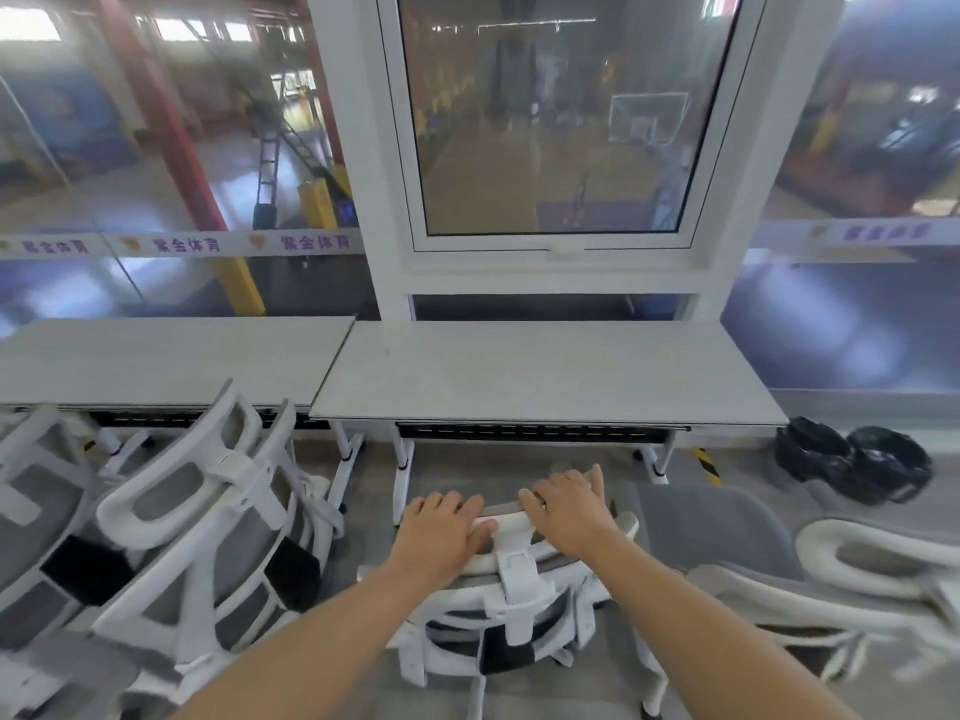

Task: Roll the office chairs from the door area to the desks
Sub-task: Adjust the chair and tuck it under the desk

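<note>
A white-framed office chair (pixel 511 610) with grey mesh stands right below me, facing the right desk (pixel 545 371). My left hand (pixel 441 527) and my right hand (pixel 569 506) both rest on its headrest, fingers curled over the top edge. Two more chairs of the same kind (pixel 208 537) stand close together at the left in front of the left desk (pixel 166 356). Another chair (pixel 810 579) sits at the right, partly cut off by the frame.
The two pale desks stand side by side against a glass wall with a white-framed window (pixel 561 122). Two black-lined bins (pixel 852 459) stand on the floor to the right of the right desk. Desk legs (pixel 402 470) are just ahead of the chair.
</note>
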A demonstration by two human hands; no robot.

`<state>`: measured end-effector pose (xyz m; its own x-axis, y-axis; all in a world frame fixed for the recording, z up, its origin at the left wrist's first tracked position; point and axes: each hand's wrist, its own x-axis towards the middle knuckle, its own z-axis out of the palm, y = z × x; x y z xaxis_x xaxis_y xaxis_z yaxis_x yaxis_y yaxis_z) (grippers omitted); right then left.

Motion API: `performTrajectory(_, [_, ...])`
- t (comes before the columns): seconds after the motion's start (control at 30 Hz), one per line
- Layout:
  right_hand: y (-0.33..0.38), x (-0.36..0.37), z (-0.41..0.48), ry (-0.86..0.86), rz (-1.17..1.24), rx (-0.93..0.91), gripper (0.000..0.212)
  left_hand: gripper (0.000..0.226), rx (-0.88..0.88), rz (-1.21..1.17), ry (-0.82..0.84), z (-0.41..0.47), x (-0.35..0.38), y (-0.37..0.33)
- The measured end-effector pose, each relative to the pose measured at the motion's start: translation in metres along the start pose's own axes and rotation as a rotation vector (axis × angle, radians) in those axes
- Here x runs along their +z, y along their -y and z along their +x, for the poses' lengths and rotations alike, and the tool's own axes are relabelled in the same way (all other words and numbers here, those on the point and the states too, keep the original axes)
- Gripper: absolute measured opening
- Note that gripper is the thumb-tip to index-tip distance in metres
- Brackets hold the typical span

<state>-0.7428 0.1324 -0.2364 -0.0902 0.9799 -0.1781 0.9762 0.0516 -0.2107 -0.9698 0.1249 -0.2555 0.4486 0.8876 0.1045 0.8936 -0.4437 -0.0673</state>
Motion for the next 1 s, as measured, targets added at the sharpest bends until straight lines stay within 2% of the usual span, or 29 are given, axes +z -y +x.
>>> performTrajectory(0.13, [0.003, 0.005, -0.011, -0.024, 0.027, 0.069, 0.063, 0.069, -0.001, -0.047, 0.031, 0.004, -0.001, 0.002])
performTrajectory(0.23, [0.004, 0.008, -0.017, -0.043, 0.050, 0.103, 0.062, 0.081, 0.034, -0.062, 0.049, 0.005, -0.004, 0.005])
performTrajectory(0.4, [0.008, 0.006, -0.022, -0.022, 0.055, 0.117, 0.062, 0.062, 0.045, -0.078, 0.100, 0.000, -0.010, 0.007])
performTrajectory(0.6, [0.017, -0.013, -0.015, 0.004, -0.029, 0.090, 0.065, 0.061, 0.017, -0.082, 0.095, -0.007, -0.029, 0.021])
performTrajectory(0.73, [0.073, -0.031, 0.008, -0.009, -0.033, -0.060, 0.058, 0.054, -0.102, -0.026, 0.062, -0.022, -0.038, 0.076])
performTrajectory(0.87, [0.153, -0.033, 0.037, -0.006, -0.029, -0.179, 0.051, 0.066, -0.198, 0.020, 0.029, -0.044, -0.048, 0.146])
performTrajectory(1.0, [0.245, -0.025, 0.069, 0.004, -0.015, -0.250, 0.043, 0.061, -0.256, 0.046, -0.025, -0.069, -0.048, 0.230])
